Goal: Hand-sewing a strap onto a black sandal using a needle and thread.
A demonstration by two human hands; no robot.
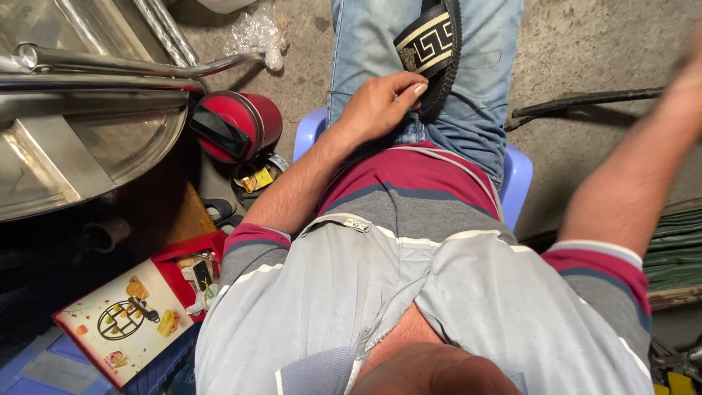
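Black woven strap with gold angular key pattern (431, 44): draped over the thigh of the pale blue jeans (468, 80), running up out of view at top. Left hand (380, 106) resting on it at its lower end, fingers (409, 91) curled loosely, tips pressing the strap edge against the denim; more a pin than a full grip, likely to keep it from sliding off the leg. Right hand (691, 62): raised right of the strap, blurred at frame edge; cannot tell how open, nothing seen held. Lilac plastic stool (518, 179) under the seated legs, below the strap. Left of strap: red cylindrical container with black band (238, 124). Farther left: polished steel basin (88, 146). Lower left of strap: red box with printed lid (128, 318) on the floor.
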